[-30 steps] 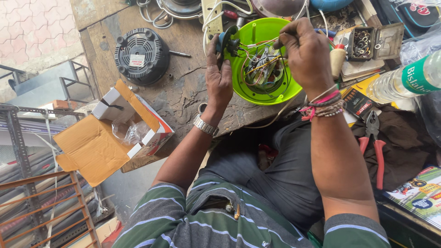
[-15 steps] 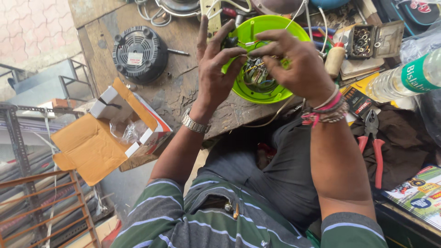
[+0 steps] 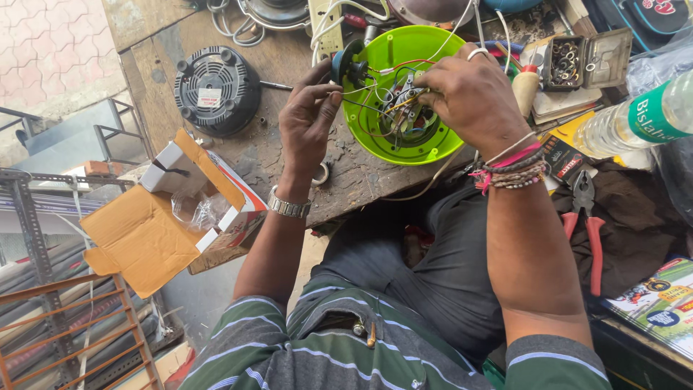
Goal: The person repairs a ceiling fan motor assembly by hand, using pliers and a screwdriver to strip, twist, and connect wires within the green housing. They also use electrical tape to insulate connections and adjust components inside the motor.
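On a worn wooden desk [image 3: 216, 155] cluttered with parts, the green appliance base [image 3: 382, 141] lay upturned at the far middle. From half a second before, the left hand [image 3: 307, 119] had drawn back from the wiring, fingers now pinching thin wires [image 3: 361, 90]. The right hand [image 3: 469, 90], wrist bent, gripped the inner motor wiring [image 3: 406, 101].

The scene is seen through a single camera worn on the head, aimed steeply downward over the person's own chest and lap. The wooden workbench [image 3: 216, 155] is held in the upper half of the frame at close range, within arm's reach, while the striped shirt [image 3: 339, 354] fills the bottom edge. No second view is provided, so nothing is shared.
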